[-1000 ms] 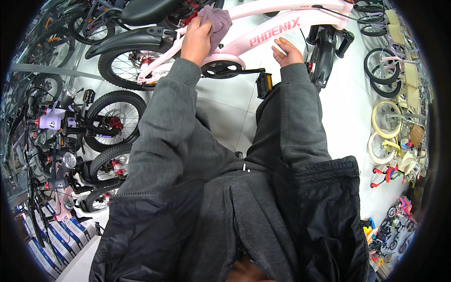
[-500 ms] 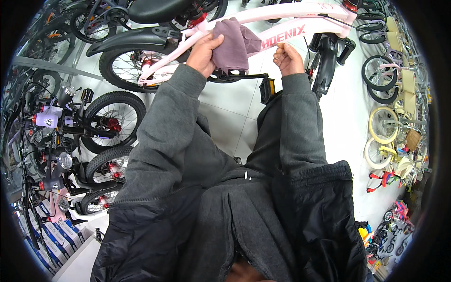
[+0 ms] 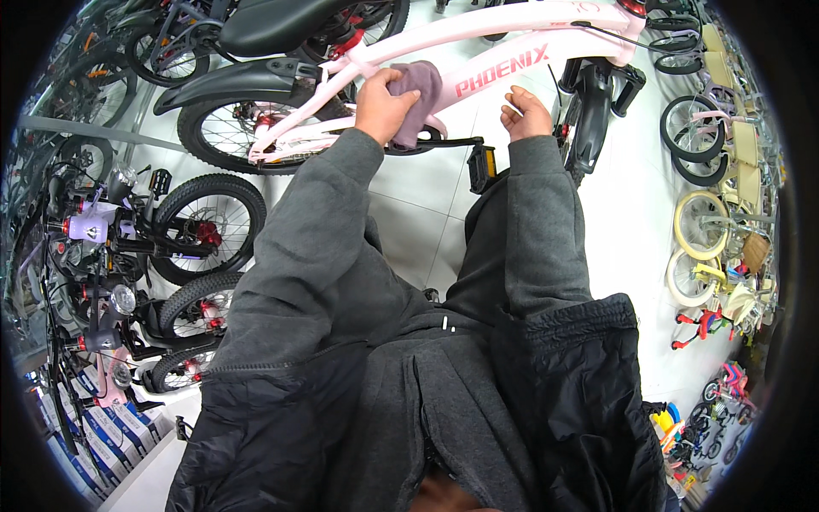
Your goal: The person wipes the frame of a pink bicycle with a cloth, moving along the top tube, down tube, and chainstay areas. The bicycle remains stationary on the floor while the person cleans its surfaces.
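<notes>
A pink bicycle frame [image 3: 503, 75] lies across the far side of the view. My left hand [image 3: 384, 108] is closed on a mauve cloth [image 3: 423, 96], bunched against the frame where the tubes meet above the crank. Its fingertips are partly hidden by the cloth. To the right, my right hand [image 3: 525, 116] hovers just below the lower tube, fingers loosely bent and apart, with nothing visible in them. Below it a black pedal with amber reflectors [image 3: 483, 167] hangs from the crank. The black saddle [image 3: 277, 24] is at the upper left.
The bicycle's rear wheel [image 3: 200, 128] and front fork [image 3: 589, 119] flank my hands. More bicycles with black tyres [image 3: 256, 209] crowd the left. Small bicycles with cream tyres [image 3: 701, 224] line the right. White floor tiles [image 3: 409, 200] show between my legs.
My left hand has shifted slightly right with the cloth, which is now more bunched, baring more of the lower tube. My right hand's fingers have loosened and the hand sits slightly lower.
</notes>
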The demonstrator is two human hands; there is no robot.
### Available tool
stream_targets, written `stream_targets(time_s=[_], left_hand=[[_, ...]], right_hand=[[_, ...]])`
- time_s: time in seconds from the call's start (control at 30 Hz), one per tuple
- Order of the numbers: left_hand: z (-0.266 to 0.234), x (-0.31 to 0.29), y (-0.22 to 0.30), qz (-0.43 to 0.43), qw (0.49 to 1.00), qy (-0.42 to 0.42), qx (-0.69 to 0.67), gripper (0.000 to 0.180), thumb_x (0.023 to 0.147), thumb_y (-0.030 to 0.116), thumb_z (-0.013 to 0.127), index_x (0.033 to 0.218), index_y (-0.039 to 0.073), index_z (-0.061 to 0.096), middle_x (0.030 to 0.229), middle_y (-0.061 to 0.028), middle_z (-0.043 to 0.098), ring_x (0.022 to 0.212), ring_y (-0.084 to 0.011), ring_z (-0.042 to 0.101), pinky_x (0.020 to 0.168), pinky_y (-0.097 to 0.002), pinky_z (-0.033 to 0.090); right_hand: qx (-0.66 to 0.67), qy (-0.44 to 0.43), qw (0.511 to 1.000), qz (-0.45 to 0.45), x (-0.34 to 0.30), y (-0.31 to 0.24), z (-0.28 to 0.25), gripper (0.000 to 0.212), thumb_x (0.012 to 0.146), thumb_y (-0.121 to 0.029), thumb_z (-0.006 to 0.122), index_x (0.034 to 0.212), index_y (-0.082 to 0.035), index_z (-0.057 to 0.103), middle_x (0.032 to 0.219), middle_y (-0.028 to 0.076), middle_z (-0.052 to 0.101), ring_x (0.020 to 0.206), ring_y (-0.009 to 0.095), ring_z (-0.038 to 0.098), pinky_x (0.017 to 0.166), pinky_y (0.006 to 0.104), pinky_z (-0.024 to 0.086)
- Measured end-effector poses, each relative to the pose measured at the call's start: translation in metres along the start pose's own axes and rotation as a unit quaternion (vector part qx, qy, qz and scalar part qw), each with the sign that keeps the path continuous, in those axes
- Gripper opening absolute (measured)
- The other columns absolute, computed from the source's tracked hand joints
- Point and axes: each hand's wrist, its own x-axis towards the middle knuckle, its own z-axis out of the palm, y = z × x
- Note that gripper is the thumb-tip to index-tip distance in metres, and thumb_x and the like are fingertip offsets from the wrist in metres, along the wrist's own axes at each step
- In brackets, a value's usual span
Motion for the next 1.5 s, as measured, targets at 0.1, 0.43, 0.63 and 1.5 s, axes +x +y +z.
stream_targets(time_s=[0.1, 0.43, 0.63, 1.5], left_hand=[[0.009, 0.009, -0.002, 0.072, 0.98, 0.073, 0.172, 0.036, 0.065, 0.013, 0.071, 0.096, -0.001, 0.058, 0.093, -0.018, 0.056, 0.087, -0.0322, 0.058, 0.077, -0.0354, 0.046], [0.044, 0.021, 0.001, 0.127, 0.95, 0.009, 0.285, 0.036, 0.069, 0.007, 0.067, 0.103, 0.007, 0.055, 0.101, -0.0182, 0.049, 0.089, -0.0369, 0.055, 0.076, -0.042, 0.046], [0.063, 0.023, -0.004, -0.042, 0.995, -0.02, 0.093, 0.051, 0.063, 0.019, 0.07, 0.103, -0.007, 0.051, 0.103, -0.0254, 0.052, 0.098, -0.036, 0.052, 0.085, -0.0375, 0.044], [0.07, 0.03, -0.017, 0.098, 0.985, -0.037, 0.137, 0.071, 0.056, 0.014, 0.078, 0.119, 0.002, 0.048, 0.102, -0.0181, 0.049, 0.097, -0.0339, 0.05, 0.083, -0.0378, 0.042]], right_hand=[[0.009, -0.046, 0.999, 0.004, -0.001, -0.001, -0.001, 0.025, 0.082, -0.011, 0.054, 0.106, -0.004, 0.056, 0.093, 0.006, 0.059, 0.07, 0.016, 0.054, 0.065, 0.0267, 0.046], [-0.046, -0.045, 0.998, 0.018, -0.002, -0.002, 0.013, 0.045, 0.083, -0.01, 0.054, 0.126, -0.004, 0.04, 0.106, 0.007, 0.055, 0.081, 0.019, 0.055, 0.071, 0.0295, 0.045], [-0.006, -0.163, 0.987, 0.009, 0.009, -0.01, 0.014, 0.019, 0.081, -0.005, 0.049, 0.098, -0.005, 0.042, 0.095, 0.007, 0.052, 0.094, 0.028, 0.06, 0.072, 0.0329, 0.048], [-0.014, -0.146, 0.989, -0.024, 0.007, -0.002, 0.015, 0.048, 0.069, 0.008, 0.041, 0.117, -0.001, 0.039, 0.115, 0.013, 0.051, 0.081, 0.022, 0.062, 0.062, 0.0268, 0.05]])
